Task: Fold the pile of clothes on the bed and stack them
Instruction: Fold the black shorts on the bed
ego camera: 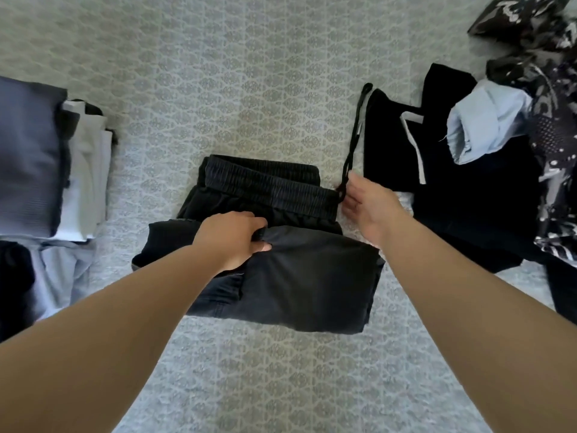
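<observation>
L hand (232, 237) gripping folded black shorts (281, 260), R hand (367, 203) pinching drawstring (354, 135).

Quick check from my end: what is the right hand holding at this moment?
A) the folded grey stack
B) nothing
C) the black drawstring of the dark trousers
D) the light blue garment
C: the right hand pinches the black drawstring by the waistband of the dark trousers, the cord trailing away across the bed.
</observation>
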